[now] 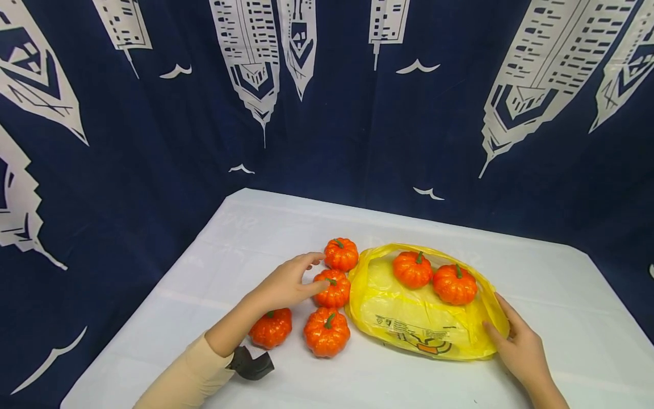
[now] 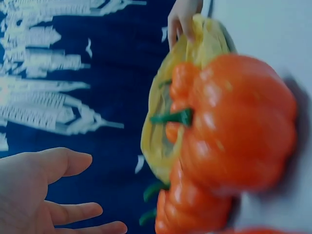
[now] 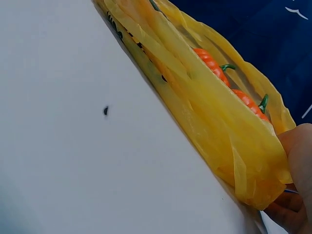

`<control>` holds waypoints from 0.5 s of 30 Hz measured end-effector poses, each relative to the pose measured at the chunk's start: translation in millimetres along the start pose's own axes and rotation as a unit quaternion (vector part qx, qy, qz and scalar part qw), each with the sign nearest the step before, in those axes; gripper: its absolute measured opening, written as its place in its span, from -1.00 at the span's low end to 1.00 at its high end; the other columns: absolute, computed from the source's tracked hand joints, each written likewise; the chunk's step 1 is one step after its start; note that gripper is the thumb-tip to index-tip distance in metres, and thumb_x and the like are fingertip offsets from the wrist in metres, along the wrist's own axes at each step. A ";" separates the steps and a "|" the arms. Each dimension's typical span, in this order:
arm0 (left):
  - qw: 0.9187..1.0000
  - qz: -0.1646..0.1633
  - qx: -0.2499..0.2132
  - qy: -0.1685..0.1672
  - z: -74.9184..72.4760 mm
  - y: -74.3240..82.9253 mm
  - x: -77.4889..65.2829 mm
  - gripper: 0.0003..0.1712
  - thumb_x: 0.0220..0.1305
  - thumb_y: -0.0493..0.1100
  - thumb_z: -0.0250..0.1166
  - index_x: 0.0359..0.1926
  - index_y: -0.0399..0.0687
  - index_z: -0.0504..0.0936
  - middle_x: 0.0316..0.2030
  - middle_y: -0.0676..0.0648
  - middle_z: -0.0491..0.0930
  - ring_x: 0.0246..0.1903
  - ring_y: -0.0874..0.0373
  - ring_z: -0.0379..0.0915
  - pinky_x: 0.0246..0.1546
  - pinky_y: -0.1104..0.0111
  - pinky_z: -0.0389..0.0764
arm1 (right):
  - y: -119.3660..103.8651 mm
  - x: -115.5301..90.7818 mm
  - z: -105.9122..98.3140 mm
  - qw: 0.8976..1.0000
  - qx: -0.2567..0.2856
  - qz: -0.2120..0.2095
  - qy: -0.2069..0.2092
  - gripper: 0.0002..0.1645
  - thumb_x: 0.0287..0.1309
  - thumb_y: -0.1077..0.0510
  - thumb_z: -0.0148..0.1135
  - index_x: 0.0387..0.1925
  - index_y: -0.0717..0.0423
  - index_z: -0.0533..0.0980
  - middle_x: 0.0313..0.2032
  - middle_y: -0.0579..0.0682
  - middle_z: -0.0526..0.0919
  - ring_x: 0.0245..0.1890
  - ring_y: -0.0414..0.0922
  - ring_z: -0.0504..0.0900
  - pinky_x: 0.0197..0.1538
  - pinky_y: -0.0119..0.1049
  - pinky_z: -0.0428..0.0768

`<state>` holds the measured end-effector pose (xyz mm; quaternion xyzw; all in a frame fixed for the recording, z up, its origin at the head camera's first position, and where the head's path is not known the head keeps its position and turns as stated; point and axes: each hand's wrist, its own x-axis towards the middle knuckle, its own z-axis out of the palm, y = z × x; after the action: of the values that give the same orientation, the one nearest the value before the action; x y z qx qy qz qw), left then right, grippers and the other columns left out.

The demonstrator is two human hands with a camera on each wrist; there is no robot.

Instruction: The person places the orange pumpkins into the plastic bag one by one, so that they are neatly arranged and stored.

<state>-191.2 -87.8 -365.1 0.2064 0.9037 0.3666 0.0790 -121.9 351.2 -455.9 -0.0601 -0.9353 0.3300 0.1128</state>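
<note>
A yellow plastic bag [image 1: 424,318] lies wide-mouthed on the table, with two small orange pumpkins [image 1: 413,270] in its far part. My right hand [image 1: 523,346] holds the bag's right rim, thumb on the inner side and fingers outside. To the left of the bag several more pumpkins with green stems stand outside it, three of them in a column beside its left rim. Over this column reaches my left hand [image 1: 288,281], fingers spread and nothing gripped. Its thumb overlaps the middle pumpkin [image 1: 334,292], and its fingertips come close to the far one [image 1: 341,254].
One more pumpkin [image 1: 271,329] sits under the left forearm, partly covered by it. A black strap piece [image 1: 250,363] hangs at the left wrist. Behind the white-covered table [image 1: 552,272] rises a dark blue curtain [image 1: 337,147] with a white skyline print.
</note>
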 end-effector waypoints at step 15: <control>0.999 -0.004 -0.051 0.000 -18.7 -69.8 -40.7 -0.31 0.30 0.09 0.29 0.28 -0.26 0.42 0.22 -0.22 0.45 0.20 -0.19 0.33 0.20 -0.12 0.33 | 0.3 0.8 1.0 1.000 0.004 0.009 -0.002 -0.22 0.41 0.08 0.07 0.51 0.15 0.00 0.32 0.50 0.16 0.23 0.51 0.20 0.11 0.38 0.31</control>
<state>-181.9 -162.3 -400.5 0.1983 0.8846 0.4121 0.0914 -122.9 351.0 -456.7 -0.0677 -0.9337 0.3345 0.1078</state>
